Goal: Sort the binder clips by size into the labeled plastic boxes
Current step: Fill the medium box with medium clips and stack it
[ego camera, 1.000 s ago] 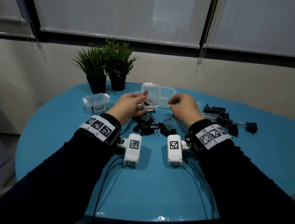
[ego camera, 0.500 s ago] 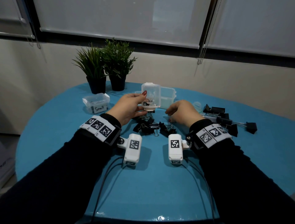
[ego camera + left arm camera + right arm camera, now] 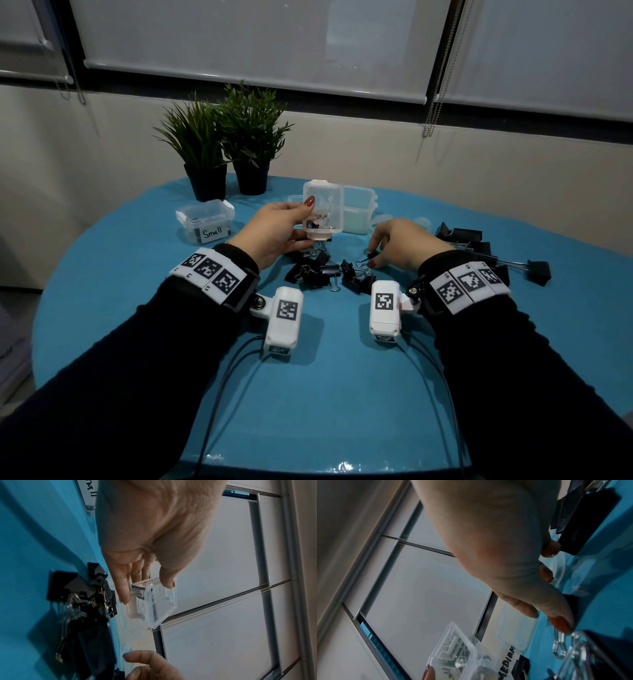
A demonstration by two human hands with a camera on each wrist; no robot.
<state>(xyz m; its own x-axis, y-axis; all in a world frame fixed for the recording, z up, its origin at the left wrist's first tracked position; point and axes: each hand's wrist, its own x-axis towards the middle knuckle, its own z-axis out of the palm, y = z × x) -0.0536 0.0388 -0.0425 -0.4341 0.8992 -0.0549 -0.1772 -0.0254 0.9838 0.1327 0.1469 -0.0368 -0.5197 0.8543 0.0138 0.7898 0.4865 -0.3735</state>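
Observation:
My left hand (image 3: pixel 301 222) holds a small clear plastic box (image 3: pixel 325 209) tilted above the table, thumb on top and fingers below, as the left wrist view shows the box (image 3: pixel 159 601) too. Its label reads Medium (image 3: pixel 508 660), and a black clip lies inside. My right hand (image 3: pixel 373 257) is down on the table right of the box and pinches a small black binder clip (image 3: pixel 370 254) between thumb and finger at the edge of the clip pile (image 3: pixel 325 272). A box labelled Small (image 3: pixel 205 221) stands at the left.
Large black clips (image 3: pixel 479 246) lie at the right on the round blue table (image 3: pixel 342 394). Another clear box (image 3: pixel 358 212) stands behind the held one, with clear lids (image 3: pixel 421 222) beside it. Two potted plants (image 3: pixel 233 147) stand at the back.
My right hand has dropped from beside the held box down to the clip pile and closed on a small clip. The left hand keeps the box raised, nearly still.

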